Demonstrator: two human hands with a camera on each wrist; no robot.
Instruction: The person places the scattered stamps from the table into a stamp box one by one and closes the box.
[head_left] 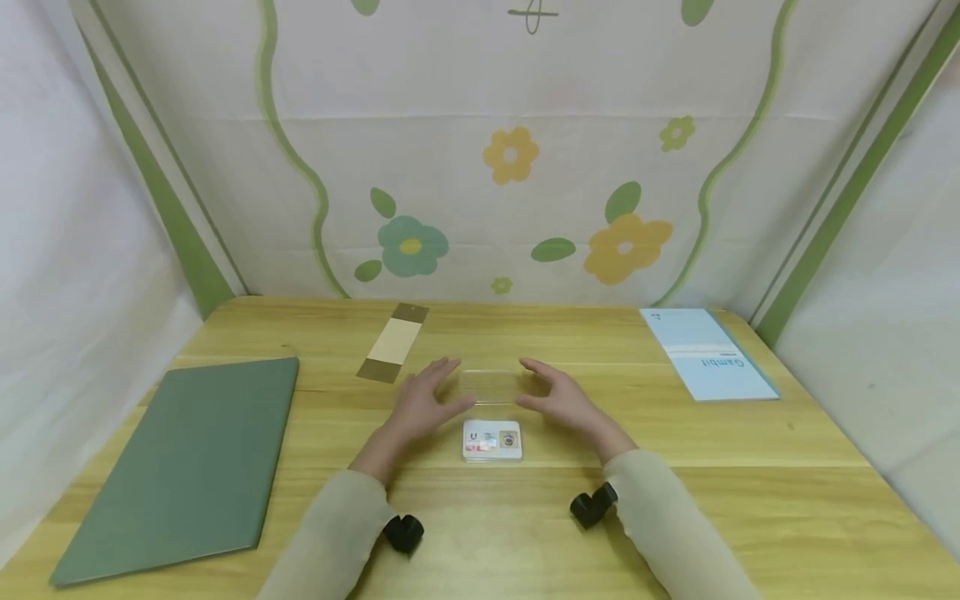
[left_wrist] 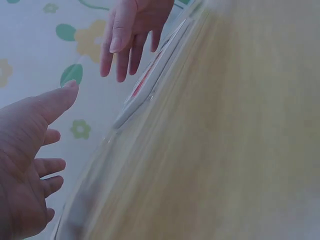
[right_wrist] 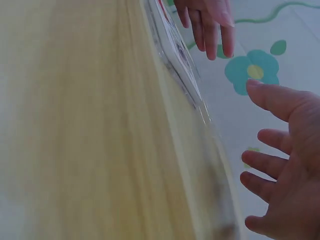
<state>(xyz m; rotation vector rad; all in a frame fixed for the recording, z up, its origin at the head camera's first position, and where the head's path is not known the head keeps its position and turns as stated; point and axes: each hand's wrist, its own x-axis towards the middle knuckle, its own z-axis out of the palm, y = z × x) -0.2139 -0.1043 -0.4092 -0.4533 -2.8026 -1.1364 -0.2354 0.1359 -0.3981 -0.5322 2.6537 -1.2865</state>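
Observation:
Between my two hands a clear rectangular plastic piece [head_left: 491,387], like a box lid, lies on the wooden table. My left hand [head_left: 425,406] is at its left side and my right hand [head_left: 564,402] at its right, thumbs and fingers spread apart. The thumb tips come close to its edges; contact cannot be made out. Nearer to me lies a white card [head_left: 492,440] with printing, a red patch and a small square picture, seemingly in a clear case. Both wrist views show the card [left_wrist: 150,82] edge-on, with the left hand [left_wrist: 25,160] and right hand [right_wrist: 295,165] holding nothing.
A dark green board or folder [head_left: 183,467] lies at the left. Behind my left hand is a brown and cream strip [head_left: 394,342]. A light blue booklet [head_left: 705,354] marked "Gambit" lies back right. Patterned white cloth [head_left: 465,100] hangs behind the table [head_left: 750,500].

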